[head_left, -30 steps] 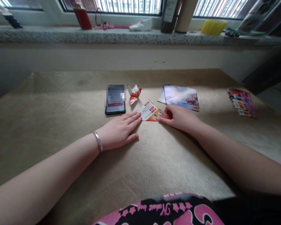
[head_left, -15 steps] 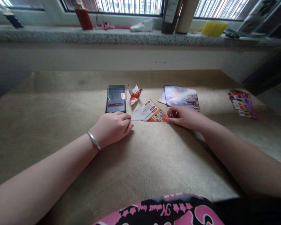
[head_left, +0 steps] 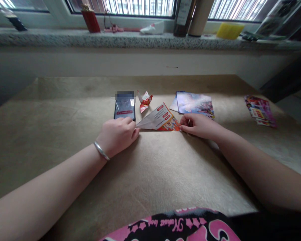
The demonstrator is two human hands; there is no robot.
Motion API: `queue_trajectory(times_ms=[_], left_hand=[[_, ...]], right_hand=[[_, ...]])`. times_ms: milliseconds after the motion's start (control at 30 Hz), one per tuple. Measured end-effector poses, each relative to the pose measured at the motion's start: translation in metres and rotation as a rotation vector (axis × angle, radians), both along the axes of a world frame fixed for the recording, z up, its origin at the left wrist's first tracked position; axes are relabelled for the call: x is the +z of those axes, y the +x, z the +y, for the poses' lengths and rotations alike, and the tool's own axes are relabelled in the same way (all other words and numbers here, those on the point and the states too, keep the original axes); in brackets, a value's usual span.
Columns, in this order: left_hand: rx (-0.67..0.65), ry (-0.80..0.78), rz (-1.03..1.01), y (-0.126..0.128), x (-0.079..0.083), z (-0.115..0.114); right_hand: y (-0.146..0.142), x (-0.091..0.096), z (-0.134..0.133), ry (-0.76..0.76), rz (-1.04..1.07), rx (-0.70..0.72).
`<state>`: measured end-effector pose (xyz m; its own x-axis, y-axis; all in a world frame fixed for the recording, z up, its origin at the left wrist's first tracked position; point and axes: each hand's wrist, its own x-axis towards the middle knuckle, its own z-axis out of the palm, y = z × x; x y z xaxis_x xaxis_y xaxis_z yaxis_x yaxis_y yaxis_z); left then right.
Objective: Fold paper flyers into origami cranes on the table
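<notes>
A red and white printed paper [head_left: 158,119], folded into a triangle, lies on the tan table [head_left: 150,167] between my hands. My left hand [head_left: 116,134], with a silver bangle on the wrist, pinches the paper's left corner with curled fingers. My right hand [head_left: 198,126] is closed on the paper's right corner, pressing it down. A black phone [head_left: 124,107] lies just beyond my left hand. A small folded red and white paper figure [head_left: 144,100] stands beside the phone.
Colourful square sheets [head_left: 194,103] lie behind my right hand, and a pink printed packet [head_left: 259,110] sits at the far right. On the stone windowsill [head_left: 130,38] stand a red cup [head_left: 90,20], a dark bottle [head_left: 182,18] and a yellow box [head_left: 228,29].
My left hand went from lying flat to pinching the paper's left corner and drew it leftward. The paper now stretches wider, with its upper flap raised. My right hand stayed at the right corner.
</notes>
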<state>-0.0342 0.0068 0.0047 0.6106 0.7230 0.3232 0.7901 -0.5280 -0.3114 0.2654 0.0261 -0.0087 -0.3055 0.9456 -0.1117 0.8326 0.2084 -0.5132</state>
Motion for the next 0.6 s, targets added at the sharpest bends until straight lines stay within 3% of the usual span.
queue_trajectory(times_ms=[133,300,433,600], left_hand=[[0.006,-0.028,-0.1,0.0,-0.004,0.003],[-0.208,-0.081,-0.251,-0.004,-0.013,0.012],[-0.31,-0.082,-0.324,-0.005,-0.015,0.015],[-0.416,-0.154,-0.327,-0.003,-0.012,0.014]], right_hand=[[-0.005,0.003,-0.003,0.077,0.007,-0.045],[-0.008,0.004,-0.006,0.257,0.096,-0.035],[-0.005,0.005,-0.007,0.398,0.153,0.149],[-0.003,0.007,-0.01,0.427,0.118,0.39]])
